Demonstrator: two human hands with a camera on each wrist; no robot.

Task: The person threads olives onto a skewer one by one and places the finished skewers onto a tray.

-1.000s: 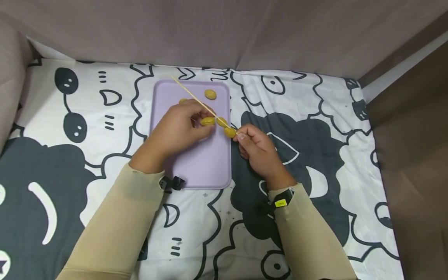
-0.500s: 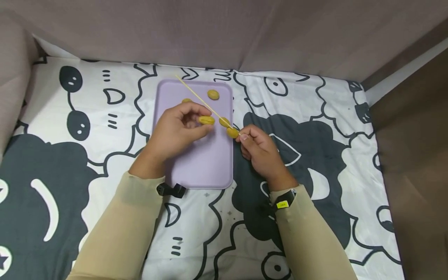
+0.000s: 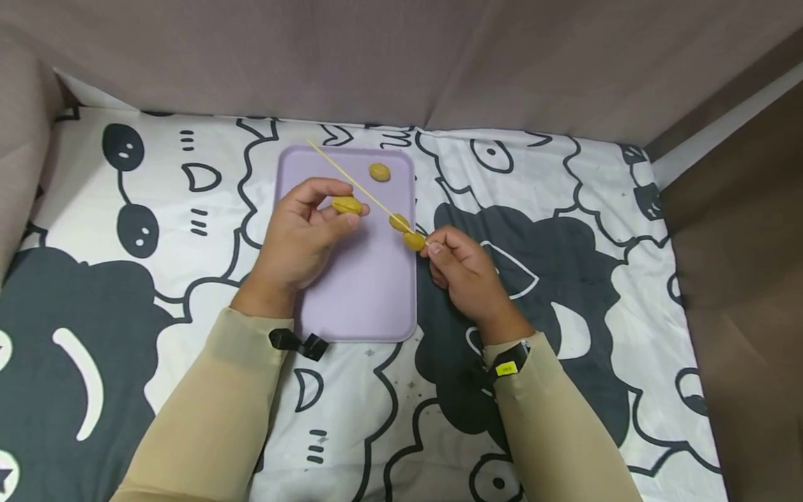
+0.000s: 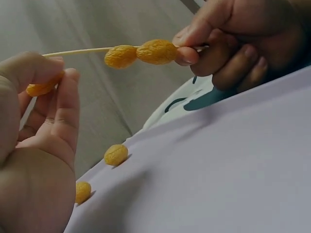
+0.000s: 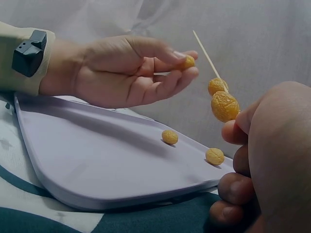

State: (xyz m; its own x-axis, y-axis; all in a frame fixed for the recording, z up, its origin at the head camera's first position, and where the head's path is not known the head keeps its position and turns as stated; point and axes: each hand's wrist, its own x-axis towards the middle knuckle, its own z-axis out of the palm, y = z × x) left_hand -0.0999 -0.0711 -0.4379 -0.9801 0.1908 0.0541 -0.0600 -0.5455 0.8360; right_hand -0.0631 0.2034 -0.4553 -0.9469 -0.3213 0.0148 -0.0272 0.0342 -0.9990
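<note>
My left hand [image 3: 301, 240] pinches a yellow, wrinkled oval fruit [image 3: 346, 205] between thumb and fingers, above the lilac tray [image 3: 357, 300]. The right hand [image 3: 464, 272] pinches the lower end of a thin wooden skewer [image 3: 354, 183] by the tray's right edge. Two similar fruits, one skewered fruit [image 5: 217, 86] and another skewered fruit [image 5: 225, 107], sit together on the stick close to the right fingertips. The skewer's bare length slants up and left, its free tip far from me. In the right wrist view, the left hand's fruit is apart from the stick.
Two loose fruits lie on the tray: one loose fruit [image 5: 169, 137] and a second loose fruit [image 5: 215, 156]. The tray rests on a black-and-white patterned cloth [image 3: 351, 432]. A grey-brown fabric wall [image 3: 401, 63] rises behind it.
The left hand has moved left and slightly away from me with its fruit, opening a gap from the skewered fruits. The right hand and skewer have barely moved.
</note>
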